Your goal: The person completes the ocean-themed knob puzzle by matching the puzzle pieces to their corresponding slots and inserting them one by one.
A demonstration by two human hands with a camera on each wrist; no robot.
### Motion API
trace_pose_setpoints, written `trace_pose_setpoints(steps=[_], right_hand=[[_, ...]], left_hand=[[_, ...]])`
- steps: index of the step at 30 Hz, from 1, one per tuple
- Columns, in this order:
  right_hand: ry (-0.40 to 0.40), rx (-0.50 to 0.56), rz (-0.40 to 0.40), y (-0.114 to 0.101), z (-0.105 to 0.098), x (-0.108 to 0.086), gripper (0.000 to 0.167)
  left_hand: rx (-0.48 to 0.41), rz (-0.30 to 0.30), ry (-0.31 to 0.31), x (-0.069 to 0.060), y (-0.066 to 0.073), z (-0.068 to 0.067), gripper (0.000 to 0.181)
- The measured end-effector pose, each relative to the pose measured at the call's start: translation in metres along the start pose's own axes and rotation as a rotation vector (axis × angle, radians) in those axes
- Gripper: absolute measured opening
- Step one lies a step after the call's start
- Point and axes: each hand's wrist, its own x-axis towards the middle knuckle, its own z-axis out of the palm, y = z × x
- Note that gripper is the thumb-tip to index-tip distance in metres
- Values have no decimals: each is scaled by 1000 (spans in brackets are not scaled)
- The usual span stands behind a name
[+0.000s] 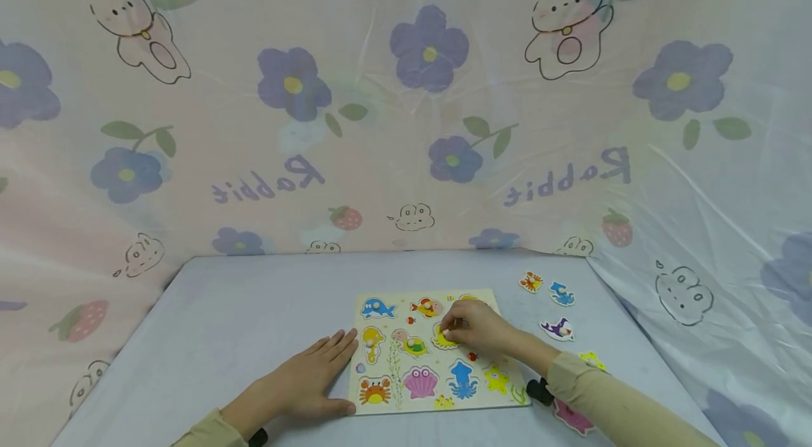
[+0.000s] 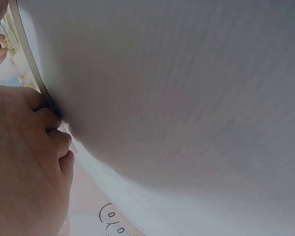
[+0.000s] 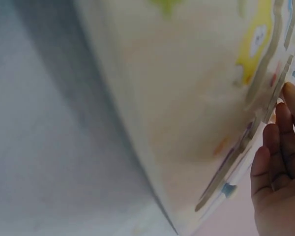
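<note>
A pale wooden puzzle board (image 1: 440, 362) with sea-animal pictures lies on the table. Over its right half, my right hand (image 1: 478, 326) pinches a yellow puzzle piece (image 1: 445, 338) that sits at or just above the board; its exact seating is hidden by the fingers. In the right wrist view the thumb and forefinger (image 3: 288, 91) come together close to the board's surface. My left hand (image 1: 311, 378) lies with extended fingers against the board's left edge, thumb at the near corner. Knobbed whale (image 1: 378, 308), fish (image 1: 426, 307), seahorse (image 1: 372, 345) and turtle (image 1: 412, 343) pieces sit in the board.
Loose pieces lie right of the board: a crab (image 1: 531, 282), a blue squid (image 1: 561, 294), a purple fish-like piece (image 1: 558, 329), a yellow starfish (image 1: 592, 360) and a pink piece (image 1: 574, 417) partly under the right forearm. A printed curtain (image 1: 380, 123) hangs behind the table.
</note>
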Motion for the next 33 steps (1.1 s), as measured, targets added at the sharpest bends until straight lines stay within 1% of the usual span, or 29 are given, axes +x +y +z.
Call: trace_pose_setpoints(steps=[8,16,21,24,27,30,33], right_hand=[[11,-31,-49,-1,0,1,5],[-31,-23,-10,-4,-3,2,5],[-38,-20,-18,-6,-6,1,8],[-38,3,-18,-8,-9,0,12],[-13,35,-31,-9,-14,-4,16],[39,48,-40,-7,-20,-8,18],[96,51,-13,-2,-28,-15,19]], left_hand=[[-7,2,4,-1,2,0,108],[0,2,-4,-1,3,-2,108],[-3,1,-5,-1,3,-3,108],[-6,0,-3,-1,2,-2,108],[-6,-3,-4,-1,1,0,109],[-6,-3,-4,0,0,1,109],[-8,0,-2,0,-1,1,109]])
